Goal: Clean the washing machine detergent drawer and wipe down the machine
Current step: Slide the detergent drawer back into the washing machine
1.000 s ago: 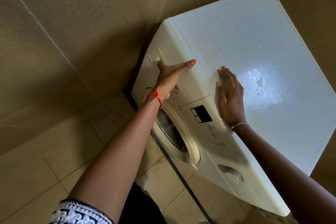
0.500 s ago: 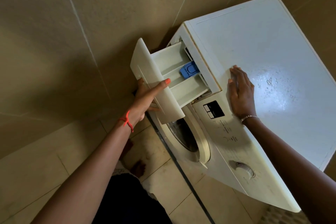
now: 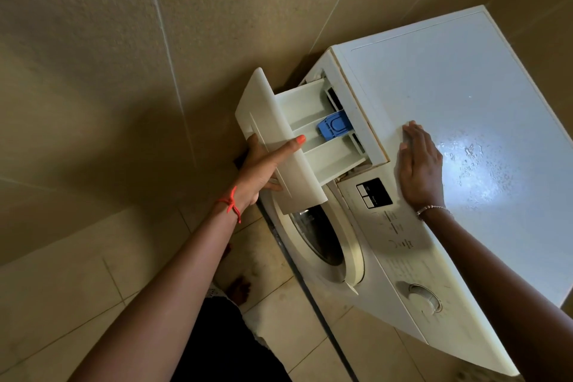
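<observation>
Beige tiled corner: left grip (image 3: 259,169) clasps the front of the detergent drawer (image 3: 305,110) — its long axis runs into the washing machine (image 3: 440,80); right grip (image 3: 420,164) lies flat on top.

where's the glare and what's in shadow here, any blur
Head view: glare blooms on the machine top beside the right hand; shadow darkens the wall beside the drawer; edges look sharp; the wide-angle lens skews straight lines.

My washing machine (image 3: 434,96) is white, its detergent drawer (image 3: 299,105) cream with a bright blue insert (image 3: 333,128). My left hand (image 3: 259,170) has an orange-painted nail (image 3: 300,139), a red string (image 3: 231,203) at the wrist. The wall tiles (image 3: 124,40) are beige, the display (image 3: 373,193) black.
</observation>
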